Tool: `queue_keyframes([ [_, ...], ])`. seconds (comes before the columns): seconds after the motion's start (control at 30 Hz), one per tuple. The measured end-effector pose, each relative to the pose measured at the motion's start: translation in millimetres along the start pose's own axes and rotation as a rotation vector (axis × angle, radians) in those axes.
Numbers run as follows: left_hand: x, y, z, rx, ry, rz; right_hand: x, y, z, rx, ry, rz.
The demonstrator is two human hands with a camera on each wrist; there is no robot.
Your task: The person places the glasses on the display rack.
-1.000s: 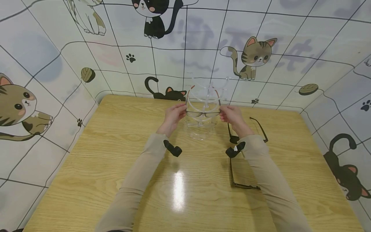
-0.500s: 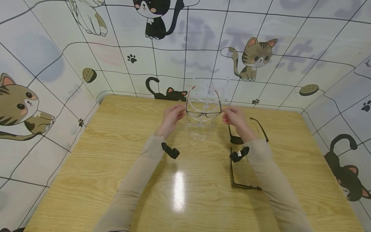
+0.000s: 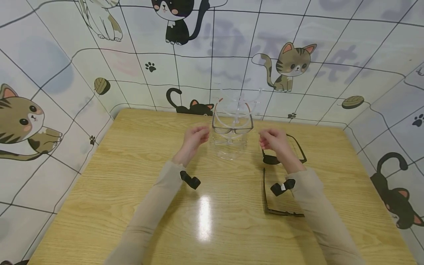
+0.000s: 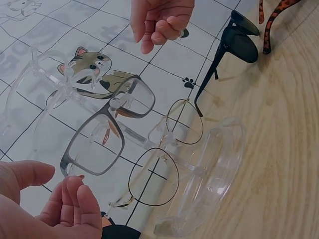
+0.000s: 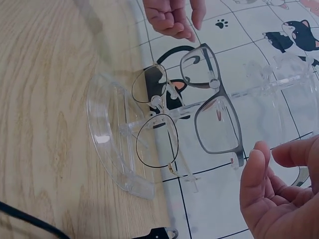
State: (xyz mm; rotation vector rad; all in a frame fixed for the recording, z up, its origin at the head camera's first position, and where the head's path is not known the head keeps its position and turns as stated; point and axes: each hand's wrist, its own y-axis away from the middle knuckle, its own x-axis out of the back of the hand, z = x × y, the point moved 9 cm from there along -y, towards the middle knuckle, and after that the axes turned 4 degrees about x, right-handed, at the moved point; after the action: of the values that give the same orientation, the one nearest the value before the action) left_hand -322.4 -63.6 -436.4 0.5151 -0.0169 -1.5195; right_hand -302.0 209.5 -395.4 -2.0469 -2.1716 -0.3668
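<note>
Glasses [image 5: 221,91], grey-framed, have just been let go by left hand [image 3: 194,139] and right hand [image 3: 275,141], both now empty, fingers loosely bent near either side, so they are left borne by stand [image 5: 192,106] alone, above gold pair [image 5: 157,140].

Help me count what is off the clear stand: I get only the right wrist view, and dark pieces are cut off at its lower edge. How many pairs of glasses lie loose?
Observer: Two, by the head view: a far pair and a near pair, both on the table to the right of the clear stand.

Operator: Does the far pair have dark lenses?

Observer: Yes, the left wrist view shows dark lenses on it.

Operator: Which of the two is closer to the right hand?

Observer: The far pair; in the head view the right hand partly overlaps it, while the near pair lies nearer the person.
</note>
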Motion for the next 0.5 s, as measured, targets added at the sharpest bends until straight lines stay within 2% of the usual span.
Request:
queue_keyframes([
  [0.23,-1.5,11.3,-10.1,-0.003,-0.064,-0.034,1,16.9,4,-0.011,0.009,-0.024],
  [0.5,-13.8,24.4,-24.1,0.001,-0.135,-0.097,5,36.8,5,0.019,0.028,-0.042],
])
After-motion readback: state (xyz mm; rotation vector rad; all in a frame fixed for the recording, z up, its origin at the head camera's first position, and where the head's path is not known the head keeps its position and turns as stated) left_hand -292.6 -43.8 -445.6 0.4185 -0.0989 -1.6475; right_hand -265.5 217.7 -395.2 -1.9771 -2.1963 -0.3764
